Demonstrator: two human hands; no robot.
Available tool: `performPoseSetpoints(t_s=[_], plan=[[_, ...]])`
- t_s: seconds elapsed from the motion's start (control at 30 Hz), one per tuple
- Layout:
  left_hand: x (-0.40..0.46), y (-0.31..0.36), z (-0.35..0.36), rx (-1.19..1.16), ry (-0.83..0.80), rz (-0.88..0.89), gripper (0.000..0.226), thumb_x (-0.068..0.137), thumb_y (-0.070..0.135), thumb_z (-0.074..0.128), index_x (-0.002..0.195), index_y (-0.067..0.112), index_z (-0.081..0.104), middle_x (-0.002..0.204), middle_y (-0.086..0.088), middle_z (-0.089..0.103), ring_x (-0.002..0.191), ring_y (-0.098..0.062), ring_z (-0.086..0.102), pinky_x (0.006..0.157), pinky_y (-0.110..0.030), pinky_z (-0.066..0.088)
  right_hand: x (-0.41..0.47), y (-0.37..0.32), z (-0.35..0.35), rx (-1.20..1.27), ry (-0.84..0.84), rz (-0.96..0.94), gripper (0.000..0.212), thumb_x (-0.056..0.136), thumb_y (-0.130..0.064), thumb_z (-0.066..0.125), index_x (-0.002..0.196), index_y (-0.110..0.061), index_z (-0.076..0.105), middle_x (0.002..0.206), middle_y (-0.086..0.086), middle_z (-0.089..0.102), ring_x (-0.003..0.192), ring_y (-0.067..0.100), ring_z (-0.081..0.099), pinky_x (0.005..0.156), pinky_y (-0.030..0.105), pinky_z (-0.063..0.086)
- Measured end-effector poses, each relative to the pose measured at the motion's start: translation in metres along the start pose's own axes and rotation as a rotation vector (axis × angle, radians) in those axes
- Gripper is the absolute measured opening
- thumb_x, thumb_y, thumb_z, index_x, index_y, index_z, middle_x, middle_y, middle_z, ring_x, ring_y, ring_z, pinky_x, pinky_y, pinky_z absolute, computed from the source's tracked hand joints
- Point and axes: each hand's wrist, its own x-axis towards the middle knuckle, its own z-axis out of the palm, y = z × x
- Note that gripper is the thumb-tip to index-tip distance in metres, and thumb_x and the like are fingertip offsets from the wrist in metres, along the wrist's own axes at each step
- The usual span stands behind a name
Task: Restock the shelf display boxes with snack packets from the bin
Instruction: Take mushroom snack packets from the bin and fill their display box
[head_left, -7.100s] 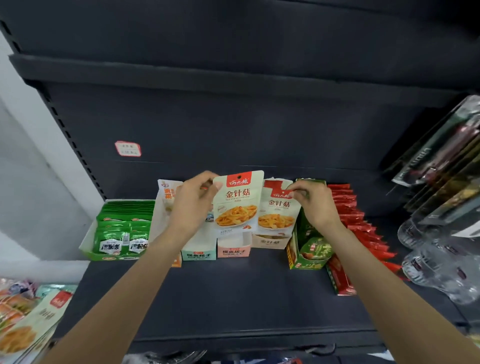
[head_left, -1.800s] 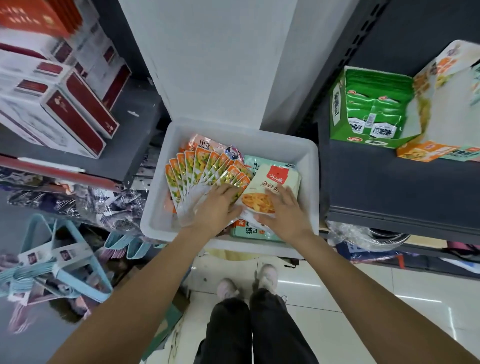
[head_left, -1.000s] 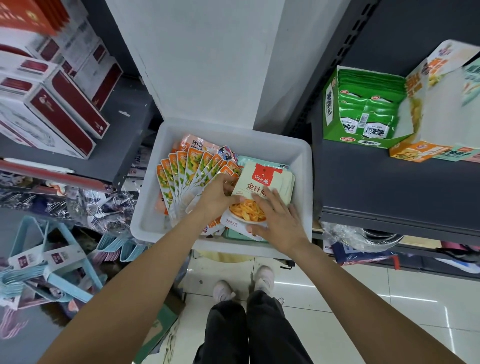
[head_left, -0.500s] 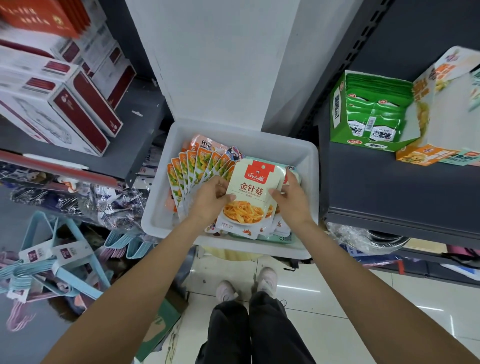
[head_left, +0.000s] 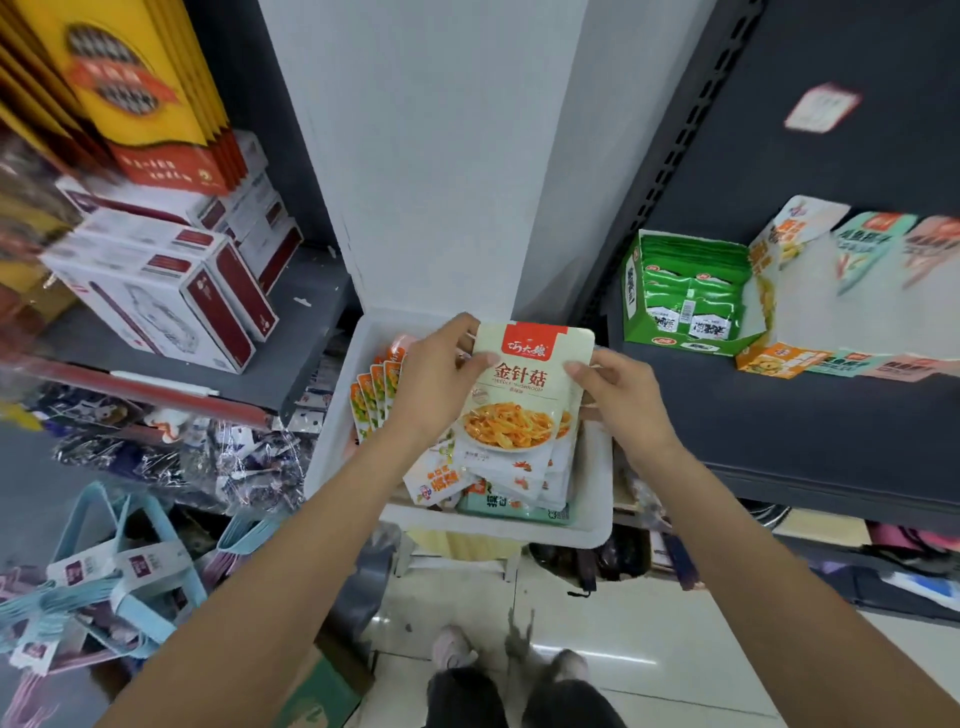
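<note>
Head view: both hands grip a stack of cream snack packets (head_left: 524, 410), raised just above the white bin (head_left: 592, 514). Left hand (head_left: 441, 379) pinches the stack's left edge, right hand (head_left: 618, 395) its right edge. Orange packets (head_left: 376, 387) sit fanned in the bin. Green display box (head_left: 680, 291) stands on the dark shelf (head_left: 779, 415) to the right.
</note>
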Motion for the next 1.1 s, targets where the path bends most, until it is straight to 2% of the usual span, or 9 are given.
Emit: performPoseSetpoints(t_s=[0.17,0.33,0.47,0.57,0.7,0.87,0.93,1.0,1.1], plan=[[0.007,0.058,0.015,0.003,-0.022,0.072,0.01,0.089,0.019,0.062,0.094,0.015,0.054,0.09,0.002,0.063,0.079,-0.018,0.064,0.058,-0.023,0.049,-0.006,-0.029,-0.053,-0.078,0.125,-0.177,0.018,0.088,-0.009,0.064,0.083,-0.026,0.066,0.085,-0.002,0.07,0.087,0.021,0.068,0.074,0.036,0.058],[0.006,0.121,0.055,-0.046,-0.116,0.186,0.01,0.092,0.015,0.056,0.1,0.022,0.054,0.086,0.006,0.062,0.087,-0.02,0.065,0.075,-0.041,0.057,-0.022,-0.039,-0.127,-0.135,0.221,-0.279,0.004,0.089,-0.009,0.062,0.09,-0.012,0.065,0.083,0.0,0.068,0.084,0.019,0.066,0.069,0.033,0.058],[0.004,0.176,0.111,-0.044,-0.22,0.267,0.006,0.097,0.021,0.049,0.096,0.025,0.052,0.1,0.0,0.066,0.096,-0.02,0.065,0.074,-0.046,0.057,-0.039,-0.034,-0.206,-0.141,0.312,-0.326,0.016,0.089,-0.008,0.06,0.086,-0.022,0.064,0.088,-0.007,0.069,0.086,0.015,0.066,0.071,0.033,0.057],[0.001,0.219,0.162,0.052,-0.164,0.356,0.005,0.096,0.025,0.051,0.091,0.025,0.052,0.098,0.0,0.067,0.09,-0.018,0.066,0.072,-0.043,0.057,-0.049,-0.027,-0.271,-0.147,0.336,-0.346,0.012,0.091,-0.008,0.058,0.088,-0.018,0.065,0.094,-0.002,0.07,0.091,0.017,0.067,0.077,0.037,0.057],[-0.007,0.265,0.235,0.132,-0.04,0.359,0.01,0.093,0.028,0.055,0.093,0.018,0.058,0.088,0.003,0.067,0.082,-0.017,0.062,0.075,-0.036,0.053,-0.057,-0.019,-0.356,-0.183,0.351,-0.379,0.015,0.091,-0.004,0.057,0.092,-0.013,0.069,0.093,-0.002,0.07,0.09,0.017,0.067,0.077,0.03,0.056],[-0.008,0.307,0.305,0.083,-0.029,0.378,0.008,0.091,0.015,0.06,0.093,0.009,0.063,0.082,0.003,0.06,0.072,-0.01,0.055,0.066,-0.006,0.04,-0.054,0.0,-0.439,-0.242,0.382,-0.361,0.012,0.089,-0.007,0.06,0.096,-0.013,0.069,0.092,0.005,0.073,0.082,0.017,0.069,0.073,0.039,0.058],[-0.003,0.319,0.324,0.06,-0.054,0.371,0.004,0.09,0.013,0.06,0.094,0.014,0.061,0.083,0.003,0.061,0.076,-0.013,0.06,0.07,-0.01,0.043,-0.049,0.005,-0.463,-0.235,0.397,-0.347,0.012,0.089,-0.009,0.062,0.097,-0.018,0.064,0.086,0.005,0.073,0.077,0.018,0.069,0.072,0.043,0.057],[0.006,0.328,0.34,0.04,-0.083,0.346,0.01,0.091,0.012,0.059,0.092,0.021,0.055,0.084,0.003,0.063,0.076,-0.016,0.065,0.075,-0.023,0.05,-0.042,0.007,-0.481,-0.242,0.414,-0.342,0.012,0.088,-0.011,0.064,0.094,-0.021,0.06,0.081,0.002,0.071,0.074,0.016,0.07,0.071,0.042,0.057],[0.022,0.337,0.36,0.036,-0.101,0.32,0.009,0.092,0.014,0.058,0.092,0.021,0.053,0.08,0.006,0.062,0.071,-0.013,0.067,0.076,-0.028,0.052,-0.025,0.009,-0.503,-0.267,0.431,-0.353,0.002,0.088,-0.012,0.064,0.09,-0.012,0.063,0.084,0.004,0.072,0.072,0.014,0.069,0.069,0.037,0.057]])
